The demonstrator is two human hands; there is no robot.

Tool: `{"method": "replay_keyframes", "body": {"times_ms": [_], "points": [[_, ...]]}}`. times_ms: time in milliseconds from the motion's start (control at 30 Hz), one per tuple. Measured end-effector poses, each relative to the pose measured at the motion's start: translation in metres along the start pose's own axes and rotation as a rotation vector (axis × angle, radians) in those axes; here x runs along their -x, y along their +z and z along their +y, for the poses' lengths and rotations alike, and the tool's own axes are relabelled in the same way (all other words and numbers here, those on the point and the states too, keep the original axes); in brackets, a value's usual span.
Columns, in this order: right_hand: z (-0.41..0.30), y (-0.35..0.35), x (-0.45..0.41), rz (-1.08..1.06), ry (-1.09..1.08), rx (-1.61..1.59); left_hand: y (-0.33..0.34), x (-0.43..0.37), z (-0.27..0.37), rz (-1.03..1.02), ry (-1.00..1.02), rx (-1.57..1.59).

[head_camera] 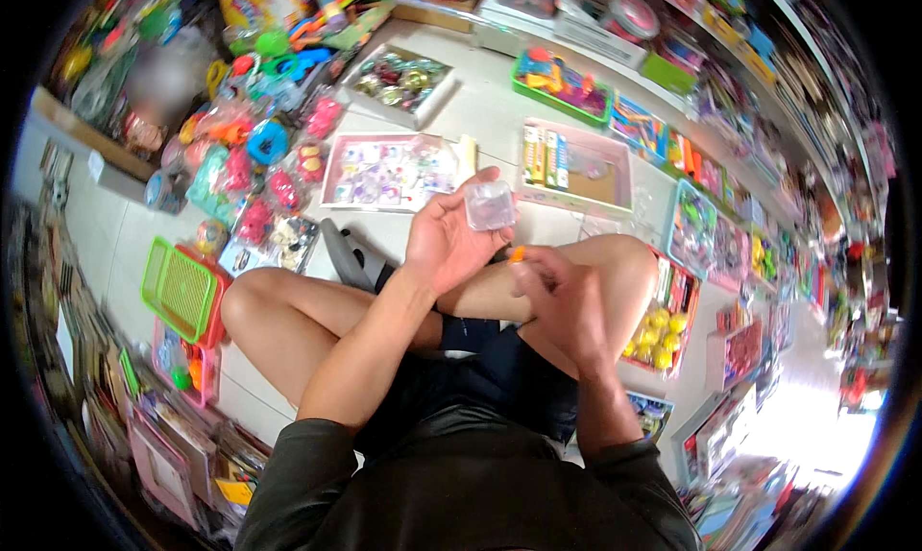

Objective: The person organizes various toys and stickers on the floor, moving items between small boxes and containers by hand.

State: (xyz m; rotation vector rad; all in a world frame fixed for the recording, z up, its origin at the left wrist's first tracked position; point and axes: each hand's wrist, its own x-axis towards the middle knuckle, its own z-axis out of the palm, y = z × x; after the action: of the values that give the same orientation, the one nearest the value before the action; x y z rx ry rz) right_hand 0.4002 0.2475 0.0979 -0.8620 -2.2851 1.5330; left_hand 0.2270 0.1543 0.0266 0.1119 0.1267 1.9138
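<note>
My left hand (pixel 448 243) is palm up, holding a small square box of translucent plastic (pixel 491 205) on its fingers. What the box contains is too blurred to tell. Lower and to the right, my right hand (pixel 565 299) pinches a small orange object (pixel 516 254) between thumb and finger, apart from the box. Too little of that object shows to name it. Beyond my left hand lies a shallow pink-edged tray (pixel 328 191) with many small items in clear packaging. A pink carton (pixel 576 204) with several upright slim boxes (pixel 545 158) stands beyond my right hand.
My crossed legs frame the floor (pixel 425 238). Bagged toys (pixel 238 169) pile up at left, near a green plastic basket (pixel 182 290). A white box of shiny ornaments (pixel 400 83) sits farther back. Yellow balls (pixel 659 335) lie by my right knee; stocked shelves (pixel 720 61) line the right.
</note>
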Motion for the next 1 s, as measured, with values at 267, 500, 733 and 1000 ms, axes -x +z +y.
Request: {"method": "replay_keyframes", "body": {"times_ms": [267, 500, 733, 1000], "points": [[0.016, 0.089, -0.028, -0.102, 0.043, -0.233, -0.045, 0.042, 0.014, 0.046, 0.099, 0.025], [0.008, 0.095, -0.061, 0.012, -0.085, -0.060, -0.052, 0.037, 0.022, 0.058, 0.113, 0.020], [-0.019, 0.085, -0.093, -0.081, -0.512, 0.435, -0.070, 0.030, 0.027, -0.081, 0.127, 0.076], [-0.025, 0.093, -0.098, -0.128, -0.244, 0.259, -0.064, 0.033, 0.032, 0.014, 0.199, 0.117]]}}
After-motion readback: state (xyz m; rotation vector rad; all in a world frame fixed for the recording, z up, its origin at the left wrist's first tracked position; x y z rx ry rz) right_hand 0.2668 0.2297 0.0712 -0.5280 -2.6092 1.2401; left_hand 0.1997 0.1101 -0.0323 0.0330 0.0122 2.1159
